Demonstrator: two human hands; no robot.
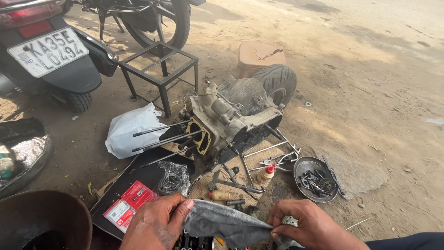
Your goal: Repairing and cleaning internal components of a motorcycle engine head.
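At the bottom of the frame, my left hand [155, 224] and right hand [310, 227] grip a grey rag [224, 224] stretched between them.

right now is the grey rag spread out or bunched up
Spread: the rag is pulled between the left hand and right hand, each gripping one end.

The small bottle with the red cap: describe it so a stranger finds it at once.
Start at the engine block lying on the dirt. Just below its right end, among metal rods, lies a small cream bottle. Its red cap sets it apart from the grey tools and the round metal dish beside it.
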